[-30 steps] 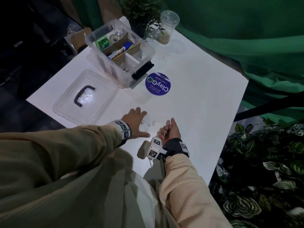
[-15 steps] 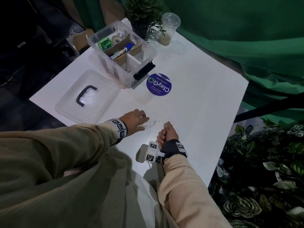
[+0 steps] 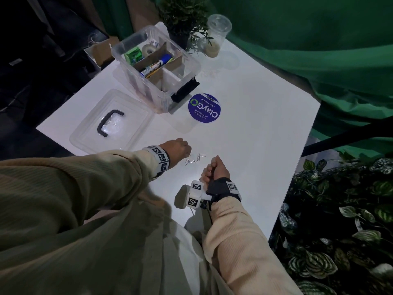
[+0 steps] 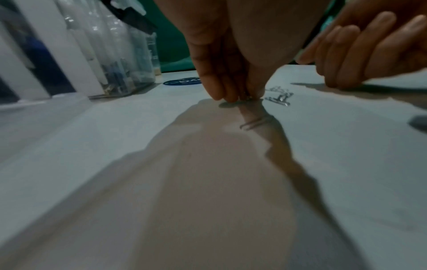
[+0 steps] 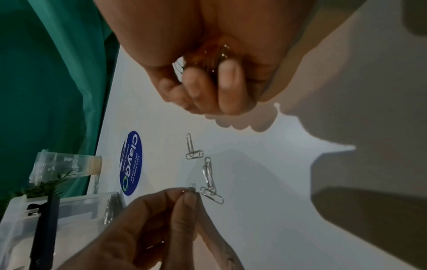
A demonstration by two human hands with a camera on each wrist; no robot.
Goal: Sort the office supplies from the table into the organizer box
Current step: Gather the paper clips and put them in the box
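Note:
Several silver paper clips [image 3: 194, 159] lie loose on the white table [image 3: 255, 145] between my hands. My left hand [image 3: 178, 146] reaches down at their left edge; thumb and fingers pinch one paper clip [image 5: 193, 188] against the tabletop. The left wrist view shows those fingertips [image 4: 238, 95] pressed together on the surface beside the clips [image 4: 279, 97]. My right hand [image 3: 214, 170] rests just right of the pile as a fist. Glinting wire shows inside that fist [image 5: 208, 87], so it holds paper clips. The clear organizer box [image 3: 148, 90] stands at the back left, apart from both hands.
The box's clear lid [image 3: 89, 128] with a black handle lies left of my left hand. A round blue sticker [image 3: 204, 108] sits past the clips. A potted plant [image 3: 182, 15] and a plastic cup [image 3: 214, 35] stand at the far edge. Leafy plants [image 3: 340, 220] crowd the table's right side.
My left hand went from lying flat with spread fingers to a curled pinch on a clip. The right thumb folded down and the fist tightened.

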